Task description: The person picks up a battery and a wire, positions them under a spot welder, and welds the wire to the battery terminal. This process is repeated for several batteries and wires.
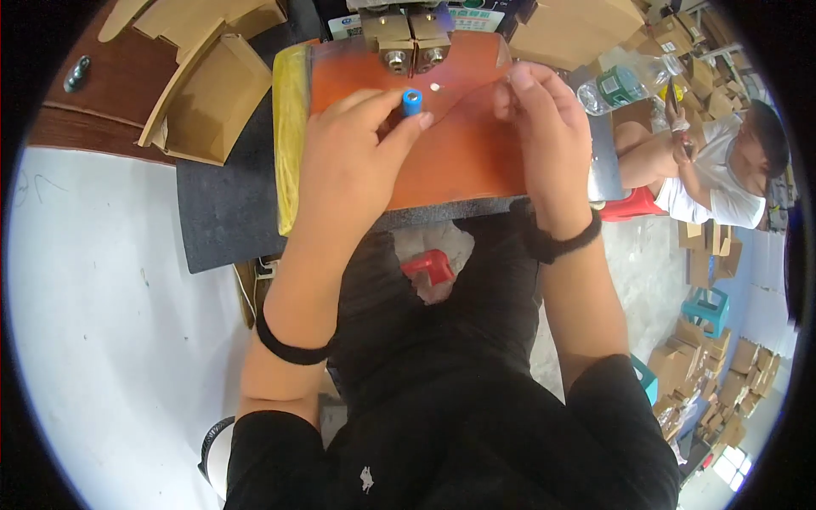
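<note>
My left hand (353,153) is closed around a small blue cylindrical battery (412,103), its metal end facing up, over the orange work mat (459,170). From beside the battery, a thin reddish wire (466,99) runs up to the right. My right hand (548,119) pinches its far end between thumb and forefinger, above the mat's right side. Just beyond the battery stands a machine with two metal clamp-like blocks (414,51) bolted side by side. A small white piece (436,87) lies on the mat below these blocks.
An open cardboard box (204,110) sits at the left, near a yellow plastic-wrapped edge (291,140). At the right are a clear plastic bottle (619,87) and a seated person (722,161) holding a phone-like object. Cardboard boxes (680,365) are piled beyond.
</note>
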`<state>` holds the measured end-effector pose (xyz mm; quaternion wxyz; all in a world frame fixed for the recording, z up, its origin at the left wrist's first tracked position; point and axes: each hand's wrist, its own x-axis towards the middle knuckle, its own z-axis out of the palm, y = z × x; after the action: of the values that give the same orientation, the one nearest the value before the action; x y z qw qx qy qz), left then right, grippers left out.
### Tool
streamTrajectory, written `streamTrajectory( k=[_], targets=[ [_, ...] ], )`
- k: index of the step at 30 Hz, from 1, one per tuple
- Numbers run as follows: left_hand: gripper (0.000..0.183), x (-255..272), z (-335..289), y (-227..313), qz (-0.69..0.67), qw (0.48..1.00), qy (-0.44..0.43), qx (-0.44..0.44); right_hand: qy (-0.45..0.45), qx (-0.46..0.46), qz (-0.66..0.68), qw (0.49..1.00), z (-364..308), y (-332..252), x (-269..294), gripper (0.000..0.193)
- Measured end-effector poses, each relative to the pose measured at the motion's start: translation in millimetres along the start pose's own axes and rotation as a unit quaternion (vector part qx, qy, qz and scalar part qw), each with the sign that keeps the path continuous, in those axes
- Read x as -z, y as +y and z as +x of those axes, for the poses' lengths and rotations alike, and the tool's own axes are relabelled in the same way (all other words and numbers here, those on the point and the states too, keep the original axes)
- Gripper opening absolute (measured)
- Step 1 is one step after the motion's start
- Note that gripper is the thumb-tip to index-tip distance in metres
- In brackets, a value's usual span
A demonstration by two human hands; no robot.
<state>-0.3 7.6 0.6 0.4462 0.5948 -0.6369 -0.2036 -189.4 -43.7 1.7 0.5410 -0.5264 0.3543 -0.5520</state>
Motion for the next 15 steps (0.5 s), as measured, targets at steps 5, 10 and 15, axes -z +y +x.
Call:
streamTrajectory(
  k=[5,10,15],
  targets=[
    [0.027,-3.4,3.5,-3.8,0.009,1.0,0.004,0.02,-0.01,-0.023,0.02,0.999,6.6,5.4,-8.4,0.017],
    [0.029,-2.8,4.4,-6.0,0.035,0.999,0.002,0.014,-0.008,-0.045,-0.04,0.998,6.6,1.2,-12.5,0.018],
    [0.029,-5.2,6.8,-10.3,0.039,0.999,0.017,-0.005,0.001,-0.048,-0.052,0.997,5.3,1.5,-14.5,0.019]
  ],
)
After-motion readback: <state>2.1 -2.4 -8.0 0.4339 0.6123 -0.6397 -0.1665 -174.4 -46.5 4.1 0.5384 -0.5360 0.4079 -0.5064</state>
